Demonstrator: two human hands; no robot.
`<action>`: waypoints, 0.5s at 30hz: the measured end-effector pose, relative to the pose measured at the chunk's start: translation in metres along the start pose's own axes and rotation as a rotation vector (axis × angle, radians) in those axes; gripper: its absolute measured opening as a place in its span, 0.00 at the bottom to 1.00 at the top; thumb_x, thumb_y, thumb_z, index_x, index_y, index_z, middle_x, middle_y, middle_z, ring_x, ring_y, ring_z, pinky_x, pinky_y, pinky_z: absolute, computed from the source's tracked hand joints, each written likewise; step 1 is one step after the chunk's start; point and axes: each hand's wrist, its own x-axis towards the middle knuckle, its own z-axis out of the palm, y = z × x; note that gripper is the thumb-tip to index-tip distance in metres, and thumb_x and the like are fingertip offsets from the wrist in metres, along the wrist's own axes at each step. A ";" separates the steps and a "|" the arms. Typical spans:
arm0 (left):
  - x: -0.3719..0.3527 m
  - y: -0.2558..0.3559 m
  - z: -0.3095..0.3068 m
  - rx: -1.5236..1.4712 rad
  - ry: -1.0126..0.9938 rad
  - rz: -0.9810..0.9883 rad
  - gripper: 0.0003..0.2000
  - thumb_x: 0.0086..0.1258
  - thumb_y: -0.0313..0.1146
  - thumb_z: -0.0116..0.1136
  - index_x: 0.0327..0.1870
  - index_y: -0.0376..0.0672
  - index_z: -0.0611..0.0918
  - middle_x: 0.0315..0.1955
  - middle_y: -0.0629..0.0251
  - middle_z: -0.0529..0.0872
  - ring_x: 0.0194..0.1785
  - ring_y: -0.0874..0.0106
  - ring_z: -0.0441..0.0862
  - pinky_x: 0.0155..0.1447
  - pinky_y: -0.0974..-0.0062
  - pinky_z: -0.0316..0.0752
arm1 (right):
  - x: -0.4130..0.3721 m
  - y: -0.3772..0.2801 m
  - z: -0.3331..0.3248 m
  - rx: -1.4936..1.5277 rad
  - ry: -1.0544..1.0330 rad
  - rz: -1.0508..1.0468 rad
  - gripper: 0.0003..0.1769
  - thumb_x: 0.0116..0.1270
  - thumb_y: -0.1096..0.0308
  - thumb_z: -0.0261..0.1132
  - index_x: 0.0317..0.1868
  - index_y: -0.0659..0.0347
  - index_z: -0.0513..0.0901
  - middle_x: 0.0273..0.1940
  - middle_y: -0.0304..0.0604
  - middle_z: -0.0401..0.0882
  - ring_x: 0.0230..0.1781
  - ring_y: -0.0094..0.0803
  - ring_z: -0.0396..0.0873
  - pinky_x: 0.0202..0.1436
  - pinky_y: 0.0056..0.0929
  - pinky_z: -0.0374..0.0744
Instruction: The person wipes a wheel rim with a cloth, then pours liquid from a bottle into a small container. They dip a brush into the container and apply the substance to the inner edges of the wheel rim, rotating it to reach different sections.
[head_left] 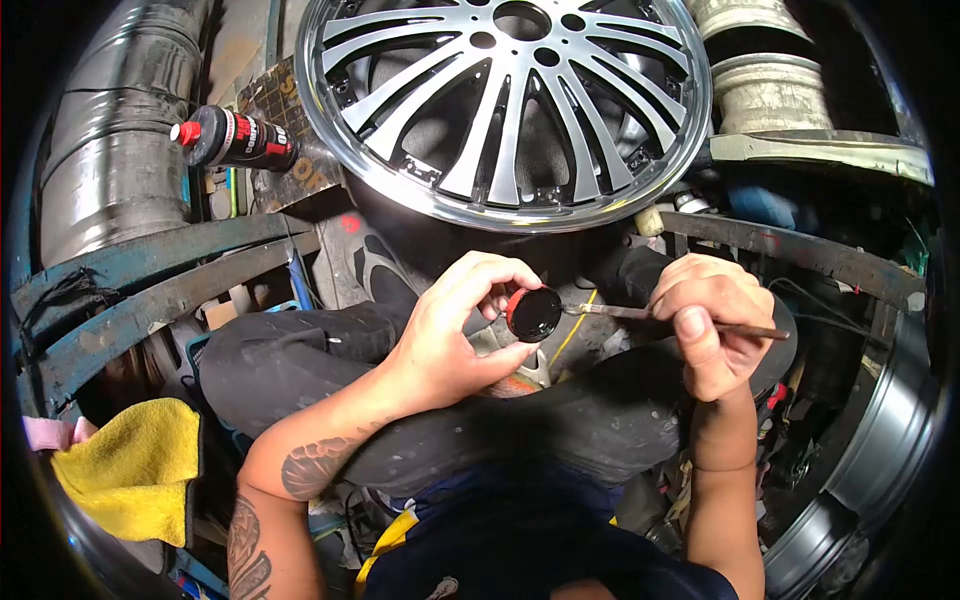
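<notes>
Between the thumb and fingers of my left hand [455,315] is a small red cap [533,314], its mouth turned up and glossy black paint inside. My right hand [715,322] grips a thin paintbrush [625,311] by its handle, fingers closed round it. The brush tip points left, right at the cap's rim. Just beyond both hands lies a large alloy wheel [515,110], face up, with bright silver spokes, a polished rim and dark gaps between the spokes.
A black bottle with a red cap [235,138] lies left of the wheel. A yellow cloth [135,470] hangs at lower left. Metal rails [160,255] run along the left side. More wheel rims [770,95] stand at right, and a large metal cylinder [125,120] at upper left.
</notes>
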 end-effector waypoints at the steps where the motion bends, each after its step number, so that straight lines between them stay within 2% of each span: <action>1: 0.000 0.001 -0.001 -0.004 0.001 0.000 0.27 0.52 0.21 0.74 0.55 0.41 0.78 0.51 0.63 0.80 0.49 0.74 0.80 0.51 0.75 0.77 | -0.001 0.000 -0.001 0.011 0.023 0.033 0.06 0.63 0.75 0.65 0.27 0.67 0.81 0.23 0.44 0.81 0.22 0.35 0.80 0.29 0.30 0.78; 9: -0.002 0.001 -0.003 -0.027 0.002 -0.008 0.27 0.52 0.21 0.74 0.55 0.41 0.78 0.51 0.64 0.79 0.48 0.75 0.79 0.49 0.76 0.76 | -0.009 0.001 -0.004 0.150 0.147 0.152 0.10 0.68 0.71 0.61 0.31 0.70 0.82 0.27 0.47 0.81 0.27 0.34 0.80 0.33 0.31 0.78; 14: -0.003 0.000 -0.004 -0.038 0.000 -0.001 0.26 0.53 0.22 0.74 0.55 0.41 0.78 0.50 0.64 0.80 0.48 0.75 0.79 0.49 0.77 0.75 | -0.007 0.001 0.001 0.140 0.121 0.175 0.11 0.68 0.70 0.61 0.31 0.70 0.82 0.28 0.47 0.81 0.27 0.33 0.80 0.34 0.30 0.78; 15: -0.003 0.000 -0.003 -0.051 0.023 0.010 0.26 0.52 0.23 0.74 0.55 0.41 0.79 0.47 0.65 0.79 0.44 0.75 0.77 0.47 0.77 0.74 | -0.008 0.002 0.000 0.124 0.116 0.186 0.11 0.68 0.70 0.61 0.31 0.70 0.82 0.28 0.47 0.81 0.27 0.33 0.80 0.34 0.30 0.78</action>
